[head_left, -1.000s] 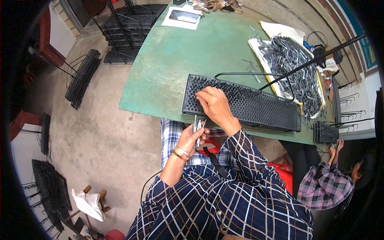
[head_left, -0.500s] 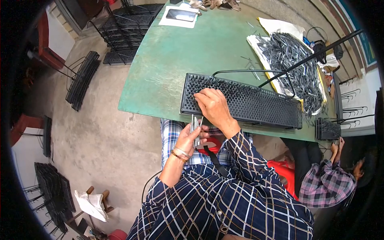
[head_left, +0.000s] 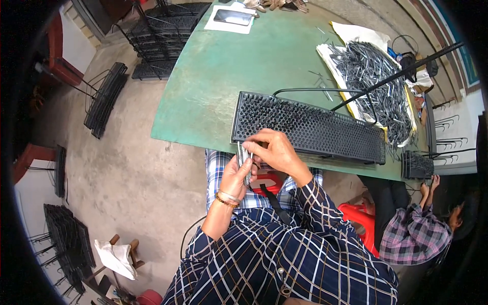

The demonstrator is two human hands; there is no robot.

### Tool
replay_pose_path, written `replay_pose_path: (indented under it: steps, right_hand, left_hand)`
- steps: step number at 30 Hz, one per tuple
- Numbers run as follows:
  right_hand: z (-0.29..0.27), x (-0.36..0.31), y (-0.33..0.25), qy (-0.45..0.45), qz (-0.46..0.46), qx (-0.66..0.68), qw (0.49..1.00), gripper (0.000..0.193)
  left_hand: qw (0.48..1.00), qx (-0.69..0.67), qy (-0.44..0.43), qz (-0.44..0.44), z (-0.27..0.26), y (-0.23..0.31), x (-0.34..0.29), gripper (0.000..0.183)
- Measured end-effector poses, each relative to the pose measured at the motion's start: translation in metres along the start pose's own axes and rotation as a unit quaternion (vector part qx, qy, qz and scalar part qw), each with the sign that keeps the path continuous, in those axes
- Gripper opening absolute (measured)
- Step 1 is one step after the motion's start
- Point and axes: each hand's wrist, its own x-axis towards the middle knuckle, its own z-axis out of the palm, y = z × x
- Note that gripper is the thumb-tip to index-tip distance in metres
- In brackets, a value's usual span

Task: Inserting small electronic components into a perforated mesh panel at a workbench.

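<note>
A bundle of thin grey metal rods [head_left: 240,151] stands upright in my left hand [head_left: 234,179], whose fingers are wrapped round it just off the table's near edge. My right hand [head_left: 280,152] reaches across to the bundle, thumb and fingers pinched at the rods' upper ends. Just beyond both hands lies a long black rack [head_left: 325,127], its top a grid of small round holes. Toward its left end, dark ends stick up from many of the holes. A bent black bar [head_left: 305,90] runs along the rack's far side.
A heap of loose rods [head_left: 373,76] lies on a white sack at the green table's [head_left: 218,76] right. A phone [head_left: 233,17] rests on white paper at the far edge. At right, another person [head_left: 417,231] handles a smaller black rack [head_left: 418,165]. Black racks [head_left: 162,40] are stacked at far left.
My right hand has come back from the top of the rack, toward me, to the rods in my left hand. The left hand has shifted slightly left.
</note>
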Motion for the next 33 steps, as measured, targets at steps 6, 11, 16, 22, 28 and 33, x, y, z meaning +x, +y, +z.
replay_pose_path:
  steps: [6, 11, 16, 22, 28, 33]
  right_hand:
    - [0.008, -0.003, 0.011, -0.028, 0.114, 0.166, 0.979, 0.026]
    - [0.011, 0.016, 0.006, 0.127, 0.095, 0.176, 0.972, 0.02]
    - [0.02, 0.034, 0.01, 0.167, -0.045, 0.079, 0.982, 0.015]
    - [0.024, 0.036, 0.009, 0.172, -0.097, 0.006, 0.98, 0.013]
    - [0.03, 0.034, 0.017, 0.174, -0.084, 0.022, 0.981, 0.012]
    - [0.036, 0.032, 0.023, 0.175, -0.169, -0.173, 0.954, 0.015]
  left_hand:
    - [0.998, 0.034, 0.023, 0.049, 0.002, 0.0, 0.001, 0.021]
    - [0.999, 0.014, 0.046, -0.003, -0.009, 0.0, -0.002, 0.023]
    - [0.998, 0.029, 0.034, -0.04, -0.009, 0.0, -0.001, 0.026]
    - [0.997, -0.008, 0.043, -0.062, -0.012, 0.004, 0.001, 0.028]
    - [0.997, -0.013, 0.02, -0.067, -0.01, 0.005, -0.001, 0.03]
    - [0.992, 0.003, 0.058, -0.111, 0.006, 0.016, -0.005, 0.031]
